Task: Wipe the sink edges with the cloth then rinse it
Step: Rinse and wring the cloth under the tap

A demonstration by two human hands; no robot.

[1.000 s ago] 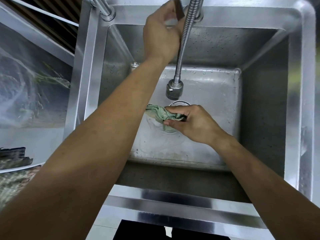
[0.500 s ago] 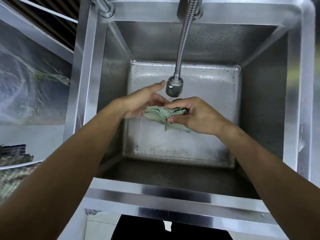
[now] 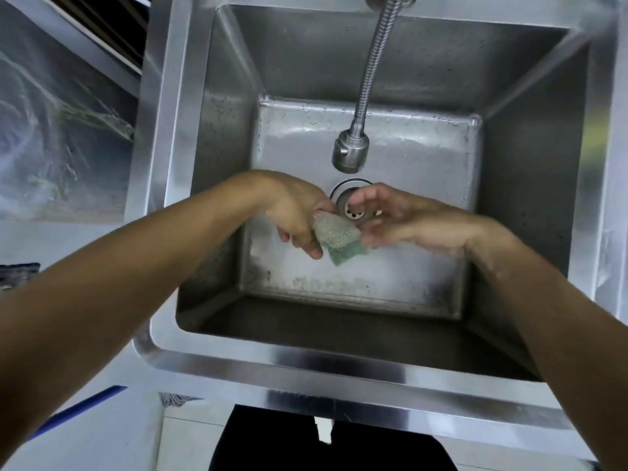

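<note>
Holding a bunched, wet pale-green cloth (image 3: pixel 334 236) over the basin of the deep square stainless-steel sink (image 3: pixel 367 370), the left hand (image 3: pixel 296 215) has its fingers curled shut around the cloth's upper part — a darker green corner hangs out below the fist. Right hand (image 3: pixel 401 220) sits just beside it on the cloth's right, fingers loosely spread and slightly blurred; fingertips reach the cloth's edge, but whether they actually touch it is hard to tell. Both hands hover above the sink floor, low in the basin, just in front of the round metal drain strainer (image 3: pixel 353 205), which the hands partly cover. Flexible ribbed metal faucet hose (image 3: pixel 372 66) curves down from the back rim and ends in a rounded silver spray head (image 3: pixel 350 153) above the drain, a little behind the 2 hands. No clear water stream can be made out. Droplets dot the back wall and floor — floor looks wet.
</note>
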